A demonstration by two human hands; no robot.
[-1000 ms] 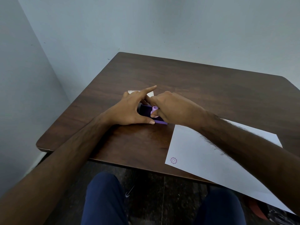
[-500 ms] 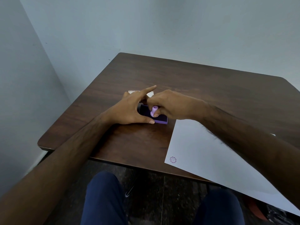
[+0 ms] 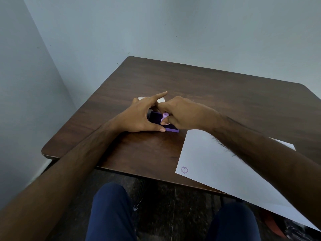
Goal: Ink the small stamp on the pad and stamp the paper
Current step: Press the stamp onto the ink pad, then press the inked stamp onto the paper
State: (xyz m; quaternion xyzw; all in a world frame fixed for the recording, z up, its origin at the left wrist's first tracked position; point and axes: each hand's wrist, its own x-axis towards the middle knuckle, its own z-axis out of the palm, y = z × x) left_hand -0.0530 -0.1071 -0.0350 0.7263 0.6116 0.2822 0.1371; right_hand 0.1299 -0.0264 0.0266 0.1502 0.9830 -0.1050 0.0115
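Right hand [image 3: 182,113] is closed in a pinch on the stamp [image 3: 164,118], a small lilac peg held roughly upright with its face down on the pad [image 3: 159,119]; whether the face presses fully cannot be told, as the fingers hide the base. Left hand [image 3: 140,117] lies spread beside it, thumb touching the pad's near edge and forefinger lifted and pointing far-right; it steadies the pad and grips nothing. The pad is a dark purple square in a lighter purple tray, sitting between the two hands on the table [image 3: 225,94]. A small white item [image 3: 160,100], mostly hidden, lies just beyond the left hand. The paper [image 3: 217,164] lies to the near right of the pad, passing under the right forearm, one purple print [image 3: 184,169] already at its near-left corner. Judgement: inking is in hand; the coming move runs from pad toward the near right, so the right hand, already holding the stamp, is the nearer one for it.
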